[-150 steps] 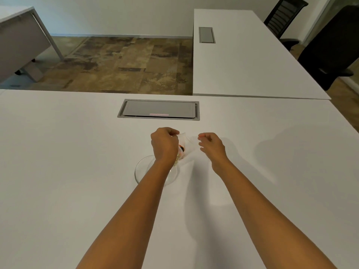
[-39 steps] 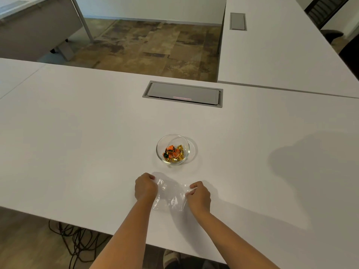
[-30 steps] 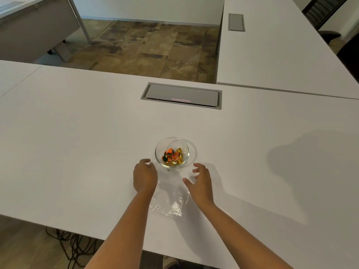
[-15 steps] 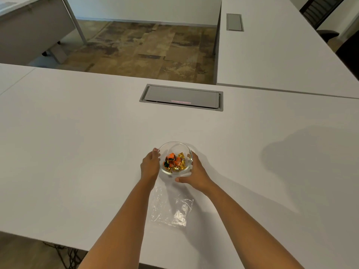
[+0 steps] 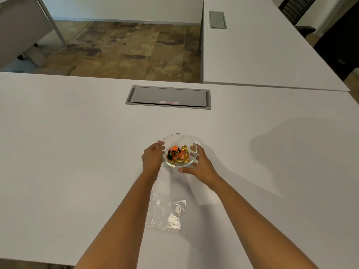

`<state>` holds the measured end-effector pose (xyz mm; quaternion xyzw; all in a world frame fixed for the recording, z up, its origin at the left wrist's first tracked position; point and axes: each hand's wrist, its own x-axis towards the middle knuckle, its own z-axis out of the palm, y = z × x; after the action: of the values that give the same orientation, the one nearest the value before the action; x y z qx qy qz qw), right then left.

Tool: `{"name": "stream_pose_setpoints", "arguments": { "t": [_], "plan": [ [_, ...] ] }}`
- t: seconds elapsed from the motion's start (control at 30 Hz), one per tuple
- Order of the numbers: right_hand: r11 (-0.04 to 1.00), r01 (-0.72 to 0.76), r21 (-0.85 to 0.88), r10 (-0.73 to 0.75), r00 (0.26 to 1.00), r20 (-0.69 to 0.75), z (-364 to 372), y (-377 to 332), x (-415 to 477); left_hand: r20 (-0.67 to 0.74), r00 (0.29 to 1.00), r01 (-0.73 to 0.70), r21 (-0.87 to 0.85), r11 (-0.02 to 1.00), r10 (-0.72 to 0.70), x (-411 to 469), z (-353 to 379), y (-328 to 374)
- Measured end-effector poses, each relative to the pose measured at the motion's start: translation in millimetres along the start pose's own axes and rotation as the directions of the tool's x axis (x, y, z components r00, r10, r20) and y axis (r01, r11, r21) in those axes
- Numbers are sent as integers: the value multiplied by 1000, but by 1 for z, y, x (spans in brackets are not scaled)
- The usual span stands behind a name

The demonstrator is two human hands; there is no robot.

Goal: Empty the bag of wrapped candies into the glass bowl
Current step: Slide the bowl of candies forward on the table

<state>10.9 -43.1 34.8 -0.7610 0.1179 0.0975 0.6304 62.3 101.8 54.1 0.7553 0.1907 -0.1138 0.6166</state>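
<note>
On desk (image 5: 77, 152): bowl (image 5: 191, 163) of candies (image 5: 177, 154), cupped by left hand (image 5: 152, 159) and right hand (image 5: 201, 166) — likely steadying; bag (image 5: 165, 214) behind, emptied.

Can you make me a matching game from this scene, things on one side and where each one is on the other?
Things:
1. candies
2. bag
3. left hand
4. hatch

Places:
A. lying flat between the forearms
B. set into the table beyond the bowl
C. inside the bowl
D. against the bowl's left side

Pairs: 1-C, 2-A, 3-D, 4-B
</note>
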Motion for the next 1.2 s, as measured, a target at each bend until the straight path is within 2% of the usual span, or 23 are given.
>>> {"name": "stream_pose_setpoints", "arguments": {
  "t": [0.27, 0.47, 0.7, 0.93, 1.2],
  "plan": [
    [998, -57, 18, 58, 997, -45, -89, -14, 11, 180, 983, -17, -29, 999, 22, 0, 70, 40],
    [997, -76, 32, 79, 990, -117, -151, -10, 13, 286, 958, -39, 21, 999, 32, -4, 131, 65],
    [991, -126, 48, 131, 985, -117, -219, 3, 14, 395, 919, -24, 30, 999, 10, -12, 193, 74],
    [986, -164, 31, 167, 979, -120, -271, 17, 19, 461, 887, 16, 41, 999, -32, -10, 243, 72],
    [976, -217, 33, 219, 970, -107, -303, 36, 30, 461, 886, 32, 38, 999, -46, -9, 280, 65]
  ]
}}
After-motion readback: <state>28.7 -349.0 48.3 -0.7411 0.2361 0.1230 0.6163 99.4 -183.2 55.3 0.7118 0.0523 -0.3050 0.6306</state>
